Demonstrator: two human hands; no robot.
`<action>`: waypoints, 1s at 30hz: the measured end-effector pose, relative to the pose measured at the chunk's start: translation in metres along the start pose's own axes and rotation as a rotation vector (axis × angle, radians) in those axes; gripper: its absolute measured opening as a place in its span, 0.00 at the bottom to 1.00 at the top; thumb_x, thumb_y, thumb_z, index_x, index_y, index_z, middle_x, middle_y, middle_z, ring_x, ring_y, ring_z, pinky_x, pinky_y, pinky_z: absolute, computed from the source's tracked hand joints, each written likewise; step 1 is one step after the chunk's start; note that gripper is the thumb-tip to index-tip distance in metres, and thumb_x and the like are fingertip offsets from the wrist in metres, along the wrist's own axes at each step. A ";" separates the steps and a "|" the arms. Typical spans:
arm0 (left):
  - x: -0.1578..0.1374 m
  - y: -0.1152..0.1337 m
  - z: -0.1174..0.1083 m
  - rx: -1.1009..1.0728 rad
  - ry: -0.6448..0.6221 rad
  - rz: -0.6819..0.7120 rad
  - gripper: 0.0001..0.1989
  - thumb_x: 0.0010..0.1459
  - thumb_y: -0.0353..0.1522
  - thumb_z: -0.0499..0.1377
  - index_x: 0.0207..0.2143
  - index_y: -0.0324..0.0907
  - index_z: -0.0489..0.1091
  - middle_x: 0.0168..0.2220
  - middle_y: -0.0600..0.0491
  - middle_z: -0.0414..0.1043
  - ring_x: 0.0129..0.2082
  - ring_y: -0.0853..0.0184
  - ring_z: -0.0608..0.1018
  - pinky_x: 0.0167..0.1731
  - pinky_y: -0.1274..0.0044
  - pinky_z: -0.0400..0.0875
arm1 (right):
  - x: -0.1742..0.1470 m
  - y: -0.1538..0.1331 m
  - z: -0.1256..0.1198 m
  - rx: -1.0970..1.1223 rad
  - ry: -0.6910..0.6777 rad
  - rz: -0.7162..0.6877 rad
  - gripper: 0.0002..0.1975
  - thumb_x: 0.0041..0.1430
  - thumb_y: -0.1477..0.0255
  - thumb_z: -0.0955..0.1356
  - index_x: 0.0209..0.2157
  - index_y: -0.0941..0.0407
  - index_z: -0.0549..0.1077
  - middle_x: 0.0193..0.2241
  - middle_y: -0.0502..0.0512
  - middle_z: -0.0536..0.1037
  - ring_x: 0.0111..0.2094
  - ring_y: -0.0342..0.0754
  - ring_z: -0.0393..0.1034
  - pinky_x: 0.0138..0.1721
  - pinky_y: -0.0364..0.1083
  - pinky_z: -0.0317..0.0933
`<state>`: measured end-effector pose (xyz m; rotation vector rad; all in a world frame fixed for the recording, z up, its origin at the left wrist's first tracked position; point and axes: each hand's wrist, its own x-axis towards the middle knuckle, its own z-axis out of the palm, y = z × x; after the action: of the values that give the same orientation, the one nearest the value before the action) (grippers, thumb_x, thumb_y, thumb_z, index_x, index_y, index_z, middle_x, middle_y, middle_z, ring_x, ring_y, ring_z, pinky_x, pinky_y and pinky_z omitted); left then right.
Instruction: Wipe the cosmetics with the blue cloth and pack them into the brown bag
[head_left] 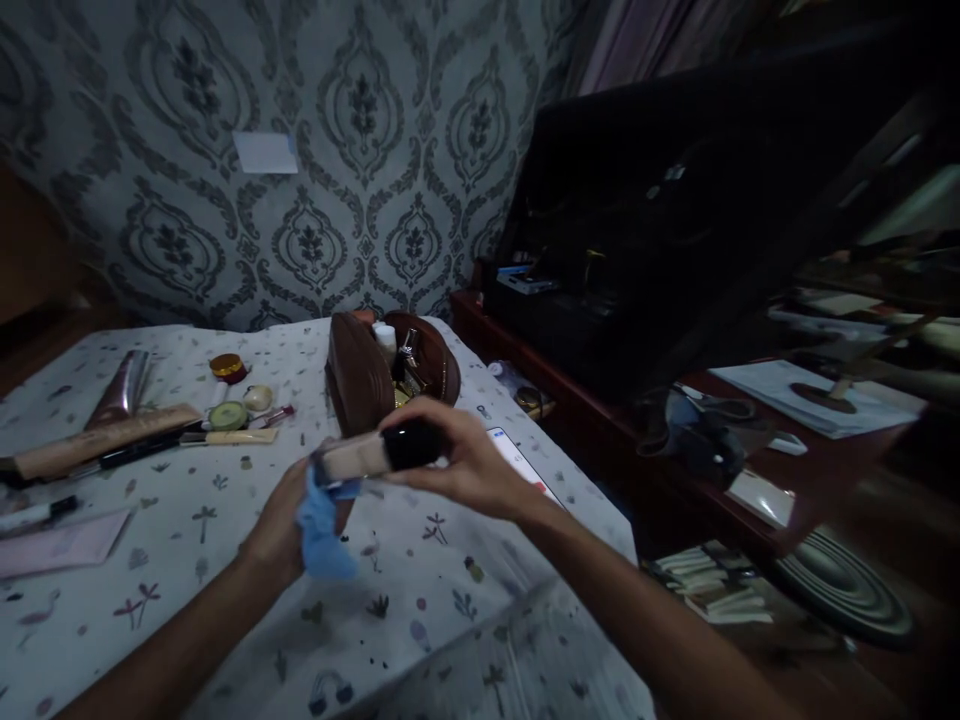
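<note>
My right hand [465,455] grips a foundation bottle [358,458] by its black cap, holding it sideways above the table. A blue cloth [326,535] hangs from my left hand [289,520], which is closed around it at the bottle's base. Just behind my hands stands a brown makeup bag [360,375], unzipped, with a white-capped container [385,340] and other small items inside. A phone [521,465] with a lit screen lies partly hidden behind my right hand and wrist.
On the left of the patterned tablecloth [247,620] lie several cosmetics: a pink tube [67,542], a green round compact [227,415] and a gold-lidded jar [228,367]. A large black open case [637,230] stands right, beside papers [817,395] on a dark red surface.
</note>
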<state>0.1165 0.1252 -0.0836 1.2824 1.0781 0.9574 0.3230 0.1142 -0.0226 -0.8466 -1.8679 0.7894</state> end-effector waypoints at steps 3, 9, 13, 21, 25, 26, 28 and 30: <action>0.010 0.016 0.026 0.123 -0.085 0.100 0.28 0.58 0.51 0.55 0.51 0.40 0.68 0.27 0.55 0.71 0.22 0.69 0.71 0.23 0.78 0.66 | 0.005 -0.009 -0.039 -0.100 0.195 0.049 0.22 0.49 0.60 0.76 0.42 0.55 0.74 0.37 0.53 0.76 0.38 0.48 0.72 0.40 0.46 0.67; 0.024 0.010 0.049 0.598 -0.237 0.313 0.29 0.64 0.43 0.50 0.64 0.40 0.56 0.23 0.57 0.68 0.23 0.65 0.73 0.29 0.76 0.67 | 0.040 -0.008 -0.083 -0.436 0.033 0.034 0.17 0.51 0.65 0.75 0.40 0.59 0.73 0.34 0.52 0.78 0.35 0.46 0.73 0.38 0.44 0.65; 0.026 -0.006 0.050 0.771 -0.254 0.365 0.28 0.64 0.39 0.50 0.64 0.41 0.54 0.26 0.55 0.70 0.26 0.64 0.75 0.29 0.76 0.67 | 0.067 -0.006 -0.087 -0.760 -0.308 0.119 0.16 0.52 0.70 0.73 0.44 0.59 0.74 0.34 0.51 0.79 0.33 0.45 0.73 0.37 0.42 0.63; 0.029 -0.011 0.047 0.822 -0.311 0.379 0.28 0.66 0.39 0.47 0.66 0.42 0.51 0.25 0.56 0.69 0.26 0.64 0.74 0.28 0.76 0.65 | 0.103 0.000 -0.060 -1.211 -0.690 0.312 0.18 0.53 0.64 0.75 0.43 0.58 0.76 0.39 0.58 0.79 0.40 0.52 0.74 0.35 0.44 0.61; 0.028 -0.015 0.047 0.777 -0.302 0.395 0.29 0.66 0.39 0.48 0.66 0.42 0.49 0.21 0.60 0.61 0.22 0.66 0.70 0.25 0.78 0.62 | 0.112 -0.003 -0.049 -1.325 -0.746 0.329 0.18 0.52 0.64 0.75 0.42 0.57 0.76 0.42 0.59 0.78 0.41 0.53 0.74 0.35 0.44 0.61; 0.028 -0.015 0.047 0.769 -0.309 0.390 0.29 0.66 0.39 0.48 0.67 0.42 0.49 0.20 0.62 0.58 0.21 0.67 0.69 0.25 0.78 0.61 | 0.113 -0.004 -0.048 -1.335 -0.756 0.328 0.18 0.51 0.65 0.75 0.42 0.58 0.76 0.42 0.59 0.78 0.41 0.53 0.74 0.35 0.44 0.61; 0.027 -0.015 0.047 0.775 -0.320 0.378 0.29 0.66 0.39 0.48 0.67 0.41 0.49 0.19 0.63 0.55 0.20 0.67 0.68 0.24 0.78 0.60 | 0.115 -0.006 -0.047 -1.342 -0.772 0.319 0.18 0.50 0.66 0.76 0.41 0.58 0.77 0.41 0.59 0.78 0.42 0.53 0.74 0.36 0.44 0.62; 0.028 -0.015 0.047 0.794 -0.322 0.372 0.30 0.66 0.39 0.47 0.67 0.40 0.48 0.18 0.63 0.54 0.19 0.67 0.67 0.24 0.78 0.60 | 0.117 -0.008 -0.046 -1.354 -0.765 0.311 0.19 0.48 0.67 0.76 0.42 0.58 0.77 0.41 0.59 0.78 0.43 0.54 0.74 0.39 0.45 0.63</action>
<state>0.1683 0.1393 -0.1013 2.2631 1.0090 0.5461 0.3221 0.2128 0.0564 -1.8485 -3.0041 -0.1964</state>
